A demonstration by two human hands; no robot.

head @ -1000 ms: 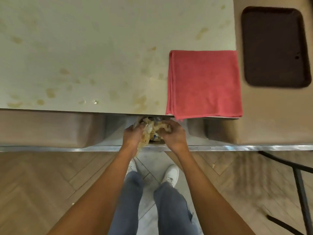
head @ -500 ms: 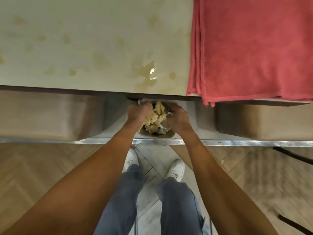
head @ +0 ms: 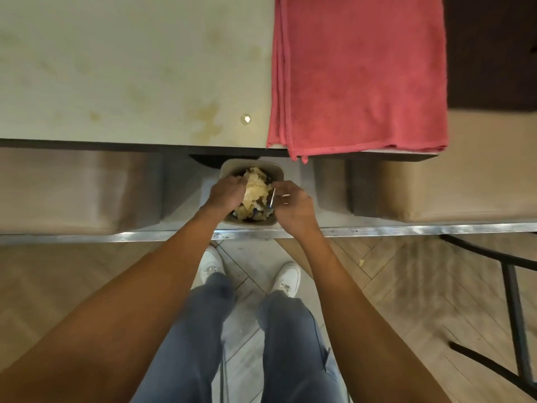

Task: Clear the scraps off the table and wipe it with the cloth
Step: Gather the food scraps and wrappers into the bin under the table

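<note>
Head view, looking down. I judge the scraps (head: 255, 189) heaped in the bin (head: 251, 165) below the table (head: 116, 53) edge need pressing down squarely, so none spill to the floor (head: 87, 286). My left hand (head: 225, 193) curls round the heap; my right hand (head: 293, 205) is slack, fingertips beside it, gripping nothing. The red cloth (head: 357, 74) lies folded on the table's near right corner, untouched.

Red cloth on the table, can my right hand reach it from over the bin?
Probably yes: the right hand is at the bin, and the cloth overhangs the table edge just beyond, nothing between.
</note>
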